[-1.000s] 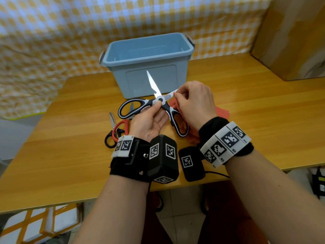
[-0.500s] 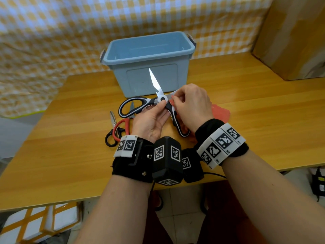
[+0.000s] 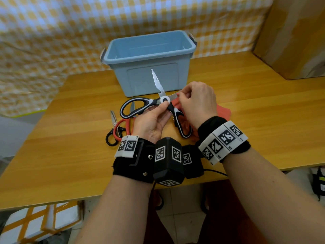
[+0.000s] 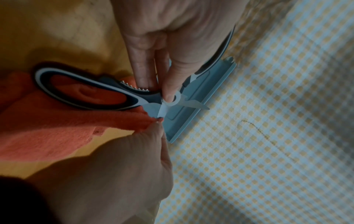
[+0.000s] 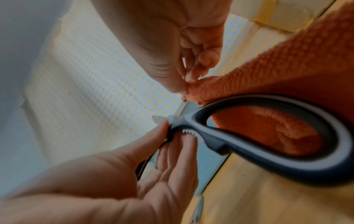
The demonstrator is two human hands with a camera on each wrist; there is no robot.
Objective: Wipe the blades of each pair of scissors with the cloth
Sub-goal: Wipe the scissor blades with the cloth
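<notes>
Large black-and-white scissors (image 3: 140,107) are held spread open above the table, one blade pointing up toward the bin. My left hand (image 3: 164,107) pinches them at the pivot, thumb on the round pivot disc (image 4: 175,98). My right hand (image 3: 181,97) pinches a fold of orange cloth (image 3: 222,111) around the other blade, close to the pivot. The rest of the cloth (image 4: 57,128) hangs under the near handle loop (image 5: 287,136) and lies on the table. That blade's tip is hidden by my right hand.
More scissors with red and black handles (image 3: 121,127) lie on the wooden table (image 3: 70,155) left of my left hand. An open blue plastic bin (image 3: 149,59) stands just behind the held scissors. A cardboard box (image 3: 290,32) stands at the far right.
The right hand's fingers with the cloth have slid in toward the pivot and back out a little along the blade. The held scissors have drifted slightly right.
</notes>
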